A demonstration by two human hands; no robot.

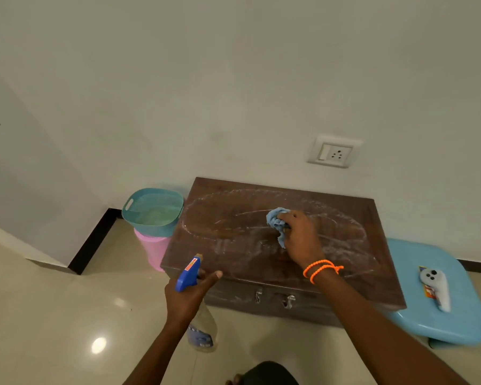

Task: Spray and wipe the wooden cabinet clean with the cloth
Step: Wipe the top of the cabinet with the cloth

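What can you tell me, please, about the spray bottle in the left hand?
The clear plastic spray bottle has a blue trigger head with a pale nozzle tip and a red label, plus a bluish label low on its body. The left hand grips its neck, forefinger extended, holding it above the floor just before the dark wooden cabinet.

Dim, even indoor light with a greenish cast. An overhead lamp glares as a bright spot on the glossy beige tiled floor [99,345]. Shadows are soft. Wide-angle distortion bends the edges; detail is slightly soft throughout.
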